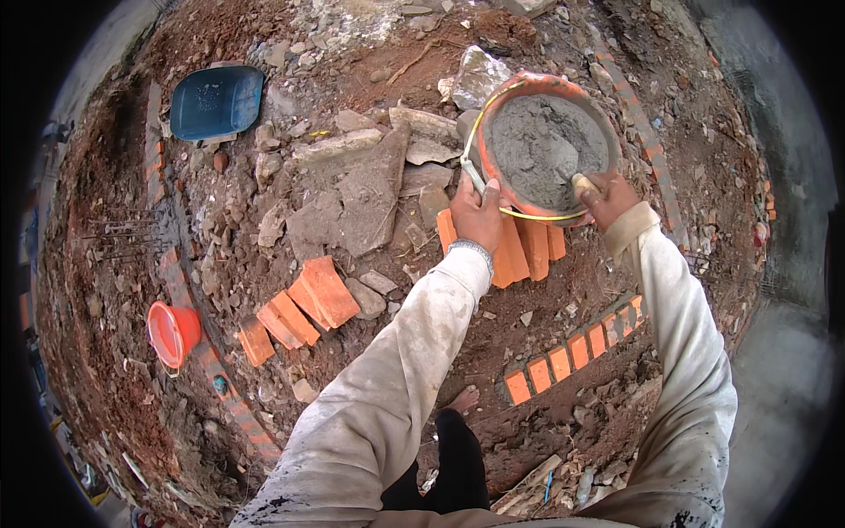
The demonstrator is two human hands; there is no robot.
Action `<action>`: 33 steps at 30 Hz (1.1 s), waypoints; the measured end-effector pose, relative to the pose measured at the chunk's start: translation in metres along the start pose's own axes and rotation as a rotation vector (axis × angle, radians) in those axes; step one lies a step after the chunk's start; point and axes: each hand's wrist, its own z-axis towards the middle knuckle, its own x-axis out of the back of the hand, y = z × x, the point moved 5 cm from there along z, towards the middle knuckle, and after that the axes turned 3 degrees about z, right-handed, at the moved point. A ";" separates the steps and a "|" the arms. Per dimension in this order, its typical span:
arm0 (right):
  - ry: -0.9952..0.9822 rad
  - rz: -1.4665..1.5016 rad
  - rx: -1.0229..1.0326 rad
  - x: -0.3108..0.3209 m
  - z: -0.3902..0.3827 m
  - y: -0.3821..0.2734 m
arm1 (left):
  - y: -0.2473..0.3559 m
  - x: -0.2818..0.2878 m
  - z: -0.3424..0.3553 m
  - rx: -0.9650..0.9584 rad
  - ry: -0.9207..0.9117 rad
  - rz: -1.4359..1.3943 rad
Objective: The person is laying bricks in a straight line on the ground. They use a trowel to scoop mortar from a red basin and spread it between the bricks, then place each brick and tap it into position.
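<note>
An orange bucket (563,85) stands tilted toward me, with wet grey mortar (524,145) in it. My left hand (477,216) is closed at its near left edge, by the white grip (473,174) of the yellow wire handle; whether it grips the rim or the handle is hard to tell. In my right hand (612,202) is a trowel (581,183), held by its pale handle over the bucket's near right rim. Its blade lies in the mortar, mostly covered. Loose orange bricks (528,251) lie just below the bucket.
A leaning group of bricks (299,304) lies left of my left forearm. A mortared brick row (578,350) runs between my arms. Farther left are a red bucket (173,334) and a blue-green basin (216,102). Stone slabs (352,207) and rubble cover the uneven soil.
</note>
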 end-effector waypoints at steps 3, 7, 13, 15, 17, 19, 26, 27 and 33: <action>-0.084 0.543 -0.402 -0.027 0.009 -0.006 | 0.000 -0.004 -0.005 0.037 -0.014 0.018; -0.072 1.022 -0.521 -0.035 -0.008 0.000 | 0.002 0.001 -0.007 0.157 -0.051 0.037; 0.133 1.038 -0.313 -0.002 -0.041 0.009 | 0.009 0.004 -0.011 0.178 -0.013 0.078; 0.167 1.030 -0.264 0.010 -0.049 0.013 | 0.008 0.006 -0.009 0.177 -0.021 0.121; 0.134 1.076 -0.272 0.022 -0.059 0.024 | 0.007 0.004 -0.007 0.176 -0.030 0.149; 0.115 1.142 -0.294 0.027 -0.083 0.039 | 0.006 0.003 -0.004 0.127 -0.058 0.148; 0.283 1.282 -0.387 -0.010 -0.258 0.143 | 0.013 -0.009 -0.006 0.162 0.026 0.348; 0.316 1.268 -0.417 -0.024 -0.287 0.159 | 0.012 -0.007 -0.008 0.174 0.066 0.380; 0.474 1.018 -0.876 -0.179 -0.452 0.293 | 0.000 0.024 0.014 0.243 0.130 0.287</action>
